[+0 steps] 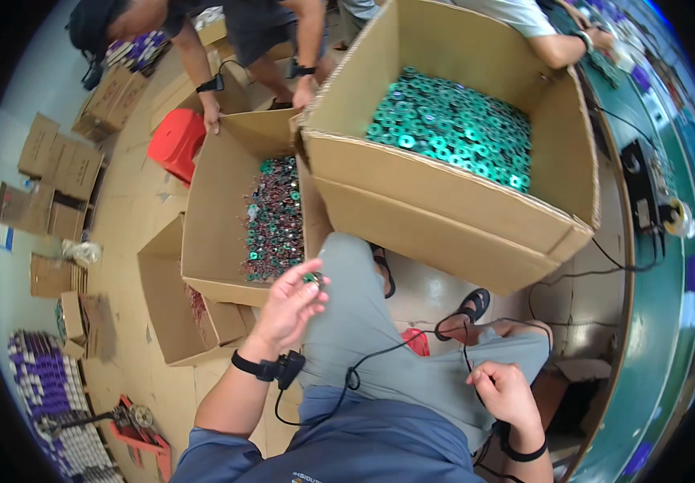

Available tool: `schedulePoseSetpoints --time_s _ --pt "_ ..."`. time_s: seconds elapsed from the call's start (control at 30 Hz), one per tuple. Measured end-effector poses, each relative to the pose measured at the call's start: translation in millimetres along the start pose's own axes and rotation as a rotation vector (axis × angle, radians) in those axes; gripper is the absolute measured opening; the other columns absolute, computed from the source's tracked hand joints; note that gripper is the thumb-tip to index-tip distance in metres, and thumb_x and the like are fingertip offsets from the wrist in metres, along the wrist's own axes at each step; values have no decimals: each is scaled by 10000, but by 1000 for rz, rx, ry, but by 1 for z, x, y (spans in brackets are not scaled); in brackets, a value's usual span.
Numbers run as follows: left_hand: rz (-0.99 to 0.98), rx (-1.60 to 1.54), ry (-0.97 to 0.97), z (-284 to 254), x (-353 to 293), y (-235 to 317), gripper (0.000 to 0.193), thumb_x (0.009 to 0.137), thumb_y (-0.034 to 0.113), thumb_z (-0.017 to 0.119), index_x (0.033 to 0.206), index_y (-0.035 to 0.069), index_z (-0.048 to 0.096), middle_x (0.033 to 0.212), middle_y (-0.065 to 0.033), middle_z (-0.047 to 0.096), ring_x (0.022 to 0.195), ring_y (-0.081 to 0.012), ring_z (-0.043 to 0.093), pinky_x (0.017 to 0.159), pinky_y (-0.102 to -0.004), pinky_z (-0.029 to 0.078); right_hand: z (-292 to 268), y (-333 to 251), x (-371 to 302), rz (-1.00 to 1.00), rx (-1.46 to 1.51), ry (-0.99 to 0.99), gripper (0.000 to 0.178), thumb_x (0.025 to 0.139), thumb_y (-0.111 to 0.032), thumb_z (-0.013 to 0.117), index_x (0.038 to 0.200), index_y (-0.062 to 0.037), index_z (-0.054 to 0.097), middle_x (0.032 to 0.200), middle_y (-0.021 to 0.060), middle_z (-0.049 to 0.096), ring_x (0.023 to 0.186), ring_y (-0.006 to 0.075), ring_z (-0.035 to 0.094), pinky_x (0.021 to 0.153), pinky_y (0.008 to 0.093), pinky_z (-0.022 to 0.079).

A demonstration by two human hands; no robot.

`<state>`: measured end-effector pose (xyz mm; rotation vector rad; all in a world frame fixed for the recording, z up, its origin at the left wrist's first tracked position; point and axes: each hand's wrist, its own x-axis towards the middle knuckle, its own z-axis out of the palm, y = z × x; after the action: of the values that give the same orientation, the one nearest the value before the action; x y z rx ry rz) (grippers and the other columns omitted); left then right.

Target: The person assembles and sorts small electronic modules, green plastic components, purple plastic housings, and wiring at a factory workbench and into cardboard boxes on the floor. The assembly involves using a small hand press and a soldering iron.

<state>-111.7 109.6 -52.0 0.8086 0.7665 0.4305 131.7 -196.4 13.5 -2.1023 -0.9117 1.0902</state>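
Note:
My left hand (291,306) is raised over the near edge of an open cardboard box (214,217). Its fingertips pinch a small green circuit board (313,278), partly covered by the fingers. Inside that box lie many small green boards with reddish wires (273,221). My right hand (507,393) is curled closed by my right thigh, beside a black cable (412,344); whatever may be inside it is hidden. In front of me a larger cardboard box (436,205) holds a heap of green ring-shaped boards (452,129).
Another person's hands (212,113) touch the wired-board box's far edge. A red stool (177,141) stands beside it. A third box (162,298) sits to the left. Along the right runs a green workbench (645,322), where another person's arm (560,48) reaches across.

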Motion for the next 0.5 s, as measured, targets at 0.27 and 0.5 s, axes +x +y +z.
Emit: schedulePoseSetpoints --time_s 0.27,0.5 --pt "118 121 92 -39 1 65 297 942 15 634 1235 25 583 1017 -70 661 862 -149 673 753 -264 568 14 -19 25 -83 -55 -132 173 894 -157 572 857 -45 698 759 175 682 695 364 681 671 410 556" --pt "289 545 -320 113 48 200 254 957 120 641 1192 25 631 989 -17 660 871 -101 644 749 -259 551 14 -22 26 -185 -53 -97 178 890 -175 577 869 -37 687 809 169 697 757 377 683 705 437 554"
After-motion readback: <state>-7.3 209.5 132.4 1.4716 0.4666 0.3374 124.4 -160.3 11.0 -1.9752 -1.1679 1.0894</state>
